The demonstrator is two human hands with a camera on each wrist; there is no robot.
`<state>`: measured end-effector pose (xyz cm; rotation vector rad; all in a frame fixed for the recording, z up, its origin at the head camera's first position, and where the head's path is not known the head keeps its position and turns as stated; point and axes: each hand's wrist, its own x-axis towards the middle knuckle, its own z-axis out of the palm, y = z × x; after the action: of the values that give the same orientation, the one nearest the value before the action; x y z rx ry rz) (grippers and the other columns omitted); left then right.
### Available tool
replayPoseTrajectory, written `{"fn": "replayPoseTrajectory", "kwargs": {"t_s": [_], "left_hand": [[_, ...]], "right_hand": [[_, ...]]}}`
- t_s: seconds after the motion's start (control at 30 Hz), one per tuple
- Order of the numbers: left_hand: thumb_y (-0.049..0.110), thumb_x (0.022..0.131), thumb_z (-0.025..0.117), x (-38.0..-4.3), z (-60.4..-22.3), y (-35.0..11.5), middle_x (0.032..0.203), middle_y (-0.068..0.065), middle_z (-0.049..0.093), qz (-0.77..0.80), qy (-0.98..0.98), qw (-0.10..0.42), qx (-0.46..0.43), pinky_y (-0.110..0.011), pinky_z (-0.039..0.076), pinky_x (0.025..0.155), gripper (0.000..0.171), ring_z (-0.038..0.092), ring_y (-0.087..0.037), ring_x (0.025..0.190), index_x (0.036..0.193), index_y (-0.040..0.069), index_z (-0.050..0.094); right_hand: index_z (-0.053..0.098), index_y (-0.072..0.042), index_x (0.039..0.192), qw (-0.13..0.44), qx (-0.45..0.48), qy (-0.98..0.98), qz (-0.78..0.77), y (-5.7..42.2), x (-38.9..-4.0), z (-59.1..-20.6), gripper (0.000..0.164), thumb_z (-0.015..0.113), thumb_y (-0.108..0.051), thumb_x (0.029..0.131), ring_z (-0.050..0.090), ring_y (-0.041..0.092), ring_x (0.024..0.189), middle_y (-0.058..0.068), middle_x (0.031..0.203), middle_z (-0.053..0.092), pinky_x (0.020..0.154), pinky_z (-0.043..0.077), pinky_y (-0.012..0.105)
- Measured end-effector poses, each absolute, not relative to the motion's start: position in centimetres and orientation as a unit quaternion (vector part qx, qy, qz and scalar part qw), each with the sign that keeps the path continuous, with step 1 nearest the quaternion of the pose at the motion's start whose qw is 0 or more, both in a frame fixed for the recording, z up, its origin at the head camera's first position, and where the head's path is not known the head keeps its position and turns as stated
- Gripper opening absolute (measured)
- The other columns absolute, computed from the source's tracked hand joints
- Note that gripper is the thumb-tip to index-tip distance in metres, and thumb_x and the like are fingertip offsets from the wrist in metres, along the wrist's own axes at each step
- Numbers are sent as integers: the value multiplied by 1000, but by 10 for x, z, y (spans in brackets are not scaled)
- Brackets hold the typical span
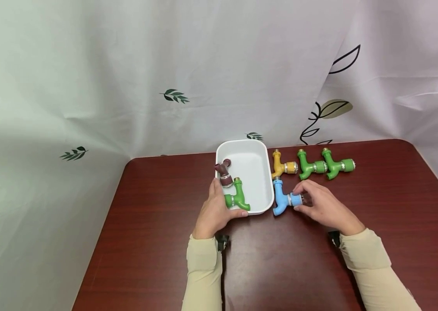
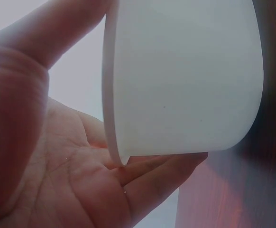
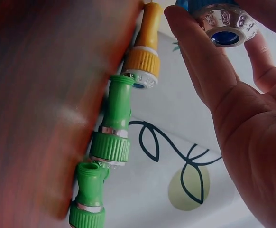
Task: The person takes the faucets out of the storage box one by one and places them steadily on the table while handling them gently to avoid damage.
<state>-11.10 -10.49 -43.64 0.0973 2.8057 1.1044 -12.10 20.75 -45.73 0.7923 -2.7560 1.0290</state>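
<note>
A white plastic tray [image 1: 255, 172] stands near the table's back edge. My left hand [image 1: 212, 211] grips its near left corner, thumb along the front rim and fingers against the side wall [image 2: 185, 76]. Inside the tray lie a dark brown tap [image 1: 224, 172] and a green tap [image 1: 239, 194], the green one partly behind my left hand. Just right of the tray, my right hand [image 1: 323, 205] pinches a light blue tap [image 1: 281, 196] by its ribbed knob, between thumb and fingers. The right wrist view shows the silvery end of that knob [image 3: 225, 23] between the fingers.
Behind the blue tap, a yellow tap [image 1: 278, 164], one green tap [image 1: 306, 168] and another green tap [image 1: 335, 166] lie in a row on the dark red-brown table [image 1: 149, 216]. A white leaf-patterned cloth [image 1: 211, 86] hangs along the back edge.
</note>
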Motion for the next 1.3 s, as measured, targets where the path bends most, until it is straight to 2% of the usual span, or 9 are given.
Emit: {"fn": "replayPoseTrajectory", "kwargs": {"t_s": [0.33, 1.0, 1.3], "left_hand": [[40, 68, 94, -111, -436, -105, 165, -18, 15, 365, 928, 62, 33, -47, 46, 101, 134, 55, -39, 120, 159, -4, 6], [39, 69, 94, -110, -435, -105, 165, -20, 13, 367, 927, 71, 25, -47, 45, 102, 134, 52, -40, 124, 159, -4, 6], [40, 68, 94, -110, -434, -105, 165, -20, 13, 369, 926, 73, 24, -48, 45, 102, 134, 52, -41, 124, 159, -4, 6]], "right_hand": [[61, -12, 104, 4, 249, -905, 344, 203, -120, -461, 38, 85, 0, 77, 59, 14, 90, 1, 104, 62, 77, 53, 36], [60, -11, 102, 4, 252, -913, 321, 203, -122, -469, 38, 86, 0, 76, 59, 18, 93, 3, 104, 63, 79, 52, 41], [59, -13, 101, -17, 238, -919, 313, 205, -122, -467, 38, 86, -2, 76, 54, 13, 83, 0, 99, 62, 73, 48, 35]]}}
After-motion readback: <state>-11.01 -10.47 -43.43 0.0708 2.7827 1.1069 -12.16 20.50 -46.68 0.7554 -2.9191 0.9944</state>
